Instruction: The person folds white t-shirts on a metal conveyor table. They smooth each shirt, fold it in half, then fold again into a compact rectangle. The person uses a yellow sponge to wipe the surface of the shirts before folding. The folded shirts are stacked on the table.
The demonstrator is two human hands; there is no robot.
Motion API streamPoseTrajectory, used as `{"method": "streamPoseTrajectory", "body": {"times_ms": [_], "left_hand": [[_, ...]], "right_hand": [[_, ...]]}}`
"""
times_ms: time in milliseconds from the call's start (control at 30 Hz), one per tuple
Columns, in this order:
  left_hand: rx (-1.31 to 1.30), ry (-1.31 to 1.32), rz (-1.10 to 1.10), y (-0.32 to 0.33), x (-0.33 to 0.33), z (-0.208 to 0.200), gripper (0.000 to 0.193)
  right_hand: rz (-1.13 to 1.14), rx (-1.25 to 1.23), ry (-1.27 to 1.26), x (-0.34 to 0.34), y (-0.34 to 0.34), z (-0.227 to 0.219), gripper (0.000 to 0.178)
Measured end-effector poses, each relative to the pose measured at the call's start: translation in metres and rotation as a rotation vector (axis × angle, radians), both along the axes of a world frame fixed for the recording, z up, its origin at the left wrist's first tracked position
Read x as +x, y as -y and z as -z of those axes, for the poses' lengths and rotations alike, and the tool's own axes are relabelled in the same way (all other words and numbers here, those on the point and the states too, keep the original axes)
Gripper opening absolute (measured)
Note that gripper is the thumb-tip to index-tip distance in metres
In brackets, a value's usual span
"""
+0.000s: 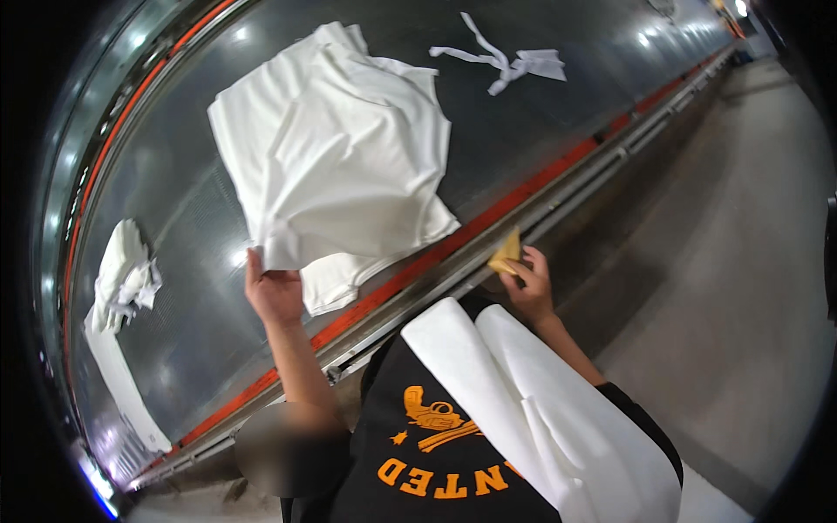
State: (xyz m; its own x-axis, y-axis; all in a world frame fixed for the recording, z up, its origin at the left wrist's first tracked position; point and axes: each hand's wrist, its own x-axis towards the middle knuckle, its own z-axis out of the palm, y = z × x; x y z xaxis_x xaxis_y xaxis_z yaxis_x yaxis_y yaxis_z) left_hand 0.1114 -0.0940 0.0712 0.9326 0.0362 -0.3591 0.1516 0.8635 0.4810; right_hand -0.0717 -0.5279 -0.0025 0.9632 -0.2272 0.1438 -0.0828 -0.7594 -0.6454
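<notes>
White fabric pieces [349, 148], cut like garment panels, lie stacked and wrinkled on a dark metal table [187, 296]. My left hand [275, 292] pinches the near left corner of the upper piece and lifts that edge a little, so a lower layer shows below it. Off the table's near edge, my right hand [529, 283] grips a small yellow, angular, flat-looking piece [506, 251] between thumb and fingers; its exact kind is unclear. Long white cloth [558, 418] hangs in folds down the front of my black shirt [392, 436].
A tangle of white fabric strips [514, 65] lies at the far right of the table. At the left are a bunched white cloth [124, 270] and a long white strip [126, 383]. Red edging [558, 166] and a metal rail [602, 161] border the table, with grey floor [724, 261] beyond.
</notes>
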Motion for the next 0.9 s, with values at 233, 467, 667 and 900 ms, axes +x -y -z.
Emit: {"method": "streamPoseTrajectory", "body": {"times_ms": [233,467,667,900], "left_hand": [[-0.013,-0.052,-0.053,0.012,0.000,-0.010,0.041],[0.023,-0.029,0.001,0.020,-0.014,-0.011,0.043],[0.210,-0.022,0.049,0.042,-0.016,-0.022,0.041],[0.120,0.015,0.092,0.066,-0.008,-0.023,0.038]], "right_hand": [[0.740,1.207,0.089,0.005,0.070,0.018,0.019],[0.482,0.928,0.371,0.088,0.057,-0.105,0.029],[-0.033,0.535,0.387,0.168,-0.103,-0.158,0.061],[-0.593,0.024,0.643,0.206,-0.219,-0.100,0.044]]}}
